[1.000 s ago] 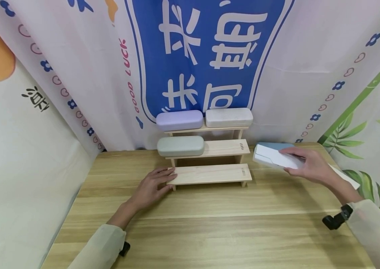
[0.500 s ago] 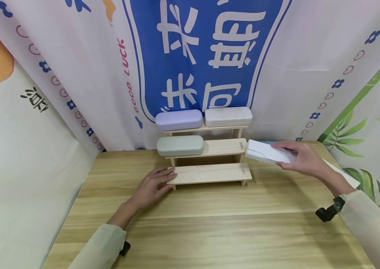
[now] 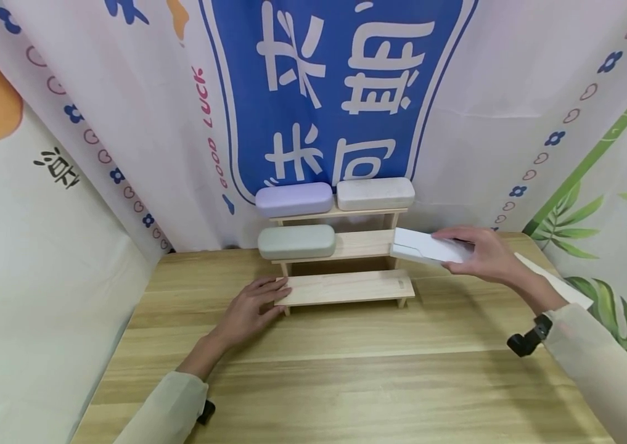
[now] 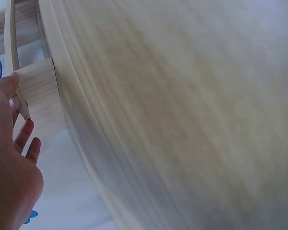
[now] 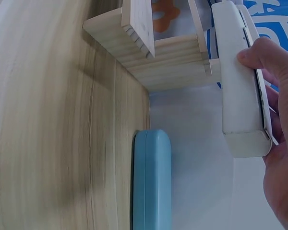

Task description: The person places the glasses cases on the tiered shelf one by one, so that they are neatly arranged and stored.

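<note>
My right hand (image 3: pixel 479 253) grips a white glasses case (image 3: pixel 426 245) by its right part, with the thumb on the near long side. The case is in the air at the right end of the middle step of a wooden three-step stand (image 3: pixel 341 288). My left hand (image 3: pixel 249 308) holds the left end of the bottom step, fingers on top and thumb at the front. A grey-green case (image 3: pixel 296 241) lies on the left of the middle step. On the top step are a lavender case (image 3: pixel 294 199) and a speckled off-white case (image 3: pixel 375 193).
A blue case (image 5: pixel 153 182) lies on the table at the right of the stand, hidden in the head view behind the right hand. A flat white piece (image 3: pixel 554 280) lies near the table's right edge. A printed curtain (image 3: pixel 457 135) hangs right behind the stand.
The right hand has carried the white glasses case left, from above the blue case to the right end of the middle step. My left hand stays on the bottom step.
</note>
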The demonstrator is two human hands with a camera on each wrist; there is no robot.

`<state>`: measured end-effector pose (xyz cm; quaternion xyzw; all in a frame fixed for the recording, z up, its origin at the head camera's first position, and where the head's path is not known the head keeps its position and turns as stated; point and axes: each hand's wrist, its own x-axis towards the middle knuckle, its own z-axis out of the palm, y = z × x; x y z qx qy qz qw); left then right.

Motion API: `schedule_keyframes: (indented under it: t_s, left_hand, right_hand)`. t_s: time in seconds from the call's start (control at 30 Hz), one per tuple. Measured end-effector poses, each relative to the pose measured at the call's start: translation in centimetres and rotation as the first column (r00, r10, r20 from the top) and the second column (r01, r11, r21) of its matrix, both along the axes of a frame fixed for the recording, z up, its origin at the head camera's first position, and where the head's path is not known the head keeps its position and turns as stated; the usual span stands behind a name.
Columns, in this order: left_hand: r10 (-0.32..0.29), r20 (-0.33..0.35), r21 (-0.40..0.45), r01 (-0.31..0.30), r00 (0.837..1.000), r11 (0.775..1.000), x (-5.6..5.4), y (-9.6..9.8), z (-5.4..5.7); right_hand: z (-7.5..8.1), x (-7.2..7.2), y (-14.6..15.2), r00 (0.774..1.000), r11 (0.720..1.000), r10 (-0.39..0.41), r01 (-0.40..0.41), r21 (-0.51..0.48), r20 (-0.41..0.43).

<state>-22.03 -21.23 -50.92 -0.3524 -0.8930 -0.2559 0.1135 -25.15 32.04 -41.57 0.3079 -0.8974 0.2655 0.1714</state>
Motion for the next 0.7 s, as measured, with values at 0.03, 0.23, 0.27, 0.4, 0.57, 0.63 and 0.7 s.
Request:
schedule_keyframes:
  t_s: [0.03, 0.23, 0.27, 0.4, 0.57, 0.63, 0.7]
  left_hand:
    - [0.001, -0.001, -0.002, -0.001, 1.000, 1.000, 0.0, 0.0, 0.0]
    - [0.009, 0.007, -0.005, -0.009, 1.000, 1.000, 0.0, 0.0, -0.1]
    - [0.010, 0.011, -0.005, -0.010, 1.000, 1.000, 0.0, 0.0, -0.1]
    - [0.012, 0.013, -0.004, -0.011, 1.000, 1.000, 0.0, -0.1, -0.1]
    - [0.009, 0.002, -0.003, -0.009, 1.000, 1.000, 0.0, -0.1, -0.2]
    - [0.009, 0.000, -0.001, -0.009, 1.000, 1.000, 0.0, -0.1, -0.2]
    - [0.009, -0.002, -0.001, -0.009, 1.000, 1.000, 0.0, 0.0, -0.1]
  right_hand:
    - [0.0, -0.1, -0.1, 1.000, 1.000, 0.003, -0.003, -0.002, 0.008]
    - [0.1, -0.8, -1.1, 0.999, 0.999, 0.036, -0.035, -0.030, 0.037]
    - [0.2, -0.9, -1.3, 0.998, 0.999, 0.040, -0.039, -0.033, 0.040]
    - [0.5, -1.2, -2.2, 0.997, 0.998, 0.054, -0.052, -0.043, 0.048]
    - [0.6, -1.6, -3.2, 0.995, 0.998, 0.056, -0.053, -0.039, 0.088]
    - [0.7, -1.7, -3.5, 0.993, 0.998, 0.052, -0.049, -0.032, 0.103]
    - [0.8, -1.9, -3.7, 0.993, 0.999, 0.052, -0.049, -0.022, 0.106]
